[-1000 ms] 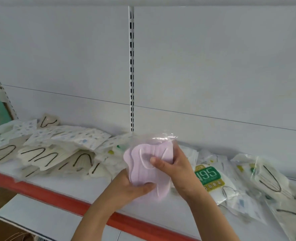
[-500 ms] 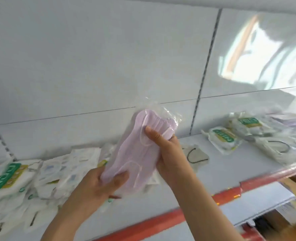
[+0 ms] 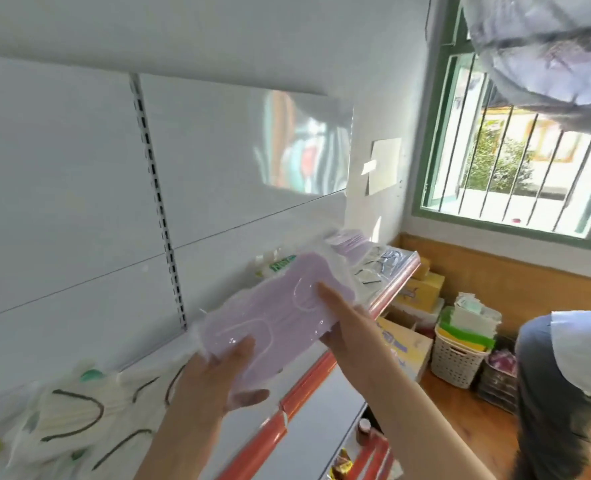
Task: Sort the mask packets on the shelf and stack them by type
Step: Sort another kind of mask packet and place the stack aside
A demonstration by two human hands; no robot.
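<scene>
Midway, I judge: both my left hand [image 3: 214, 372] and right hand [image 3: 342, 323] grip the lilac mask packet [image 3: 273, 313] above the shelf [image 3: 322, 368], a lilac stack [image 3: 347, 239] waits at the far end, and cream packets [image 3: 75, 414] lie unsorted nearby.

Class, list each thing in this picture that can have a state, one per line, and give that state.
purple mask packet: sealed, held in the air above the shelf
left hand: grips the packet's near end
right hand: grips its far end
purple packets: stacked at the shelf's far end
cream mask packets: heaped, unsorted
</scene>
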